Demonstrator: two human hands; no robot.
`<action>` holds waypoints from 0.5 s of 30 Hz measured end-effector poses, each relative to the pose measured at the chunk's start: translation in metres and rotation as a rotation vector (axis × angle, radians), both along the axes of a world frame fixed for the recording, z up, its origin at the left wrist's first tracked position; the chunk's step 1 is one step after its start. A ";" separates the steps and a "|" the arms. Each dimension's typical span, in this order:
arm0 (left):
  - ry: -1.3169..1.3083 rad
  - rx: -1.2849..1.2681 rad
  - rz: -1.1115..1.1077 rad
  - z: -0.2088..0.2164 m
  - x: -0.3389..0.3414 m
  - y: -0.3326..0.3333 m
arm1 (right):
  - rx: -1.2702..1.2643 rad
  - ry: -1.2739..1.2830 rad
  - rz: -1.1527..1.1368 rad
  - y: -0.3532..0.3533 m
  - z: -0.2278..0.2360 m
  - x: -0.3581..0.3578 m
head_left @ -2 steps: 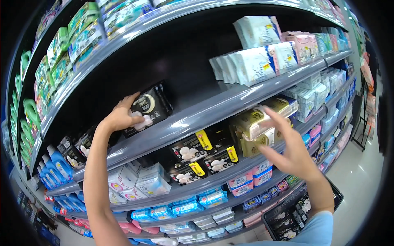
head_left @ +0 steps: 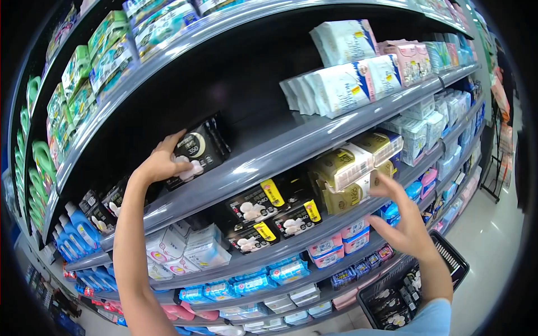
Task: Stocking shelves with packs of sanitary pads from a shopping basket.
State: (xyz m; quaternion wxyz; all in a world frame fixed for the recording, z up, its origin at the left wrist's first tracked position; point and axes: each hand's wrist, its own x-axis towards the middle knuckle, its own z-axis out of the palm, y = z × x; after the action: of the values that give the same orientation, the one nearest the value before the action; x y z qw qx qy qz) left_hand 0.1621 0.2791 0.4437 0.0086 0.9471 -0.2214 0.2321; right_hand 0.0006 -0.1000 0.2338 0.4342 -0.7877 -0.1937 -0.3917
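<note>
On the upper shelf my left hand (head_left: 157,163) is closed on a black sanitary pad pack (head_left: 197,147), thumb across its front and fingers by its upper left edge. The pack stands tilted at the shelf's front, with more dark packs directly behind it. My right hand (head_left: 402,224) hangs in the air before the lower shelf, fingers apart and holding nothing. Closest to it are gold packs (head_left: 343,165), stacked and partly overlapped by its fingertips. Left of those sit black boxes with yellow labels (head_left: 253,206).
White packs (head_left: 342,89) stand farther right on the upper shelf, whose grey front rail (head_left: 246,171) curves across the view. Blue bottles (head_left: 84,224) are at the lower left. A black basket (head_left: 451,255) holding several black packs is below my right arm.
My right hand has dropped slightly and drawn away from the gold packs. My left hand remains on the black pack, and the view has shifted a little.
</note>
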 end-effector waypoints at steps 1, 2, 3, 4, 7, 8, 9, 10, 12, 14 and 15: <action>0.006 -0.005 0.024 0.001 -0.004 0.000 | 0.087 0.085 -0.003 -0.010 -0.023 -0.003; 0.005 0.002 0.032 0.001 -0.007 0.000 | 0.172 0.177 -0.027 -0.022 -0.050 -0.006; 0.000 0.000 0.037 0.001 -0.008 -0.003 | 0.258 0.272 -0.061 -0.035 -0.081 -0.011; -0.009 -0.004 0.025 0.003 -0.009 -0.009 | 0.350 0.358 -0.155 -0.046 -0.112 -0.023; 0.005 -0.050 -0.007 0.006 -0.020 -0.009 | 0.531 0.519 -0.357 -0.077 -0.230 -0.063; 0.046 -0.058 0.022 0.001 -0.012 -0.018 | 0.558 0.615 -0.417 -0.085 -0.270 -0.064; 0.062 -0.045 0.011 0.001 -0.013 -0.021 | 0.580 0.692 -0.503 -0.088 -0.298 -0.080; 0.065 -0.067 0.011 0.000 -0.014 -0.020 | 0.519 0.772 -0.604 -0.088 -0.319 -0.099; 0.097 -0.112 0.003 -0.004 -0.005 -0.012 | 0.450 0.937 -0.736 -0.091 -0.353 -0.134; 0.058 -0.103 0.025 -0.007 0.007 -0.013 | 0.314 0.951 -0.802 -0.095 -0.380 -0.151; 0.128 -0.207 -0.064 -0.012 0.014 -0.018 | 0.281 0.953 -0.819 -0.093 -0.383 -0.158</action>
State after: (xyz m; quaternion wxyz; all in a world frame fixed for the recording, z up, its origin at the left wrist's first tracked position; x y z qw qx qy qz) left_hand 0.1758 0.2613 0.4321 0.1281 0.9465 -0.2254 0.1923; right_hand -0.1575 -0.1931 -0.1494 0.3870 -0.8211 0.3900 -0.1545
